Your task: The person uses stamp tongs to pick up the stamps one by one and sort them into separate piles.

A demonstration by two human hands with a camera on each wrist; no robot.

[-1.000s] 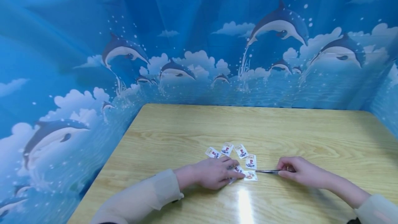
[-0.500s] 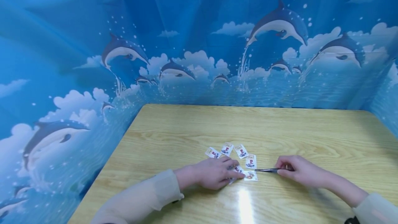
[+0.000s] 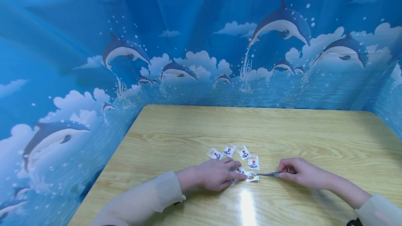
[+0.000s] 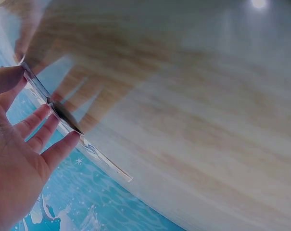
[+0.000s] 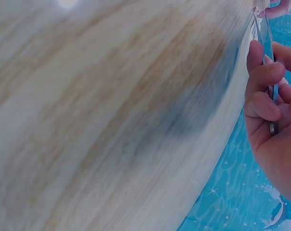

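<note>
My right hand [image 3: 301, 173] holds slim metal tweezers [image 3: 268, 174] between thumb and fingers. In the right wrist view the two thin arms of the tweezers [image 5: 270, 41] run up from the curled fingers. Their tip meets the right edge of a small white printed card [image 3: 252, 176], which looks slightly tilted or bent. My left hand [image 3: 216, 175] rests palm down with spread fingers over other cards; a fingertip touches the left edge of that same card. The left wrist view shows the left hand's fingers [image 4: 63, 149] straight, tips against the cards. Part of a card [image 3: 240, 170] shows between them.
Several similar cards lie in an arc behind the left hand, among them one card [image 3: 229, 150] at the back and another card [image 3: 253, 162] at the right. The wood-grain table [image 3: 188, 128] extends back to a blue dolphin-print curtain [image 3: 201, 79].
The tweezers' tip has lifted a little, then come down onto the rightmost card, whose right edge has shifted slightly left and up. The left hand stays put.
</note>
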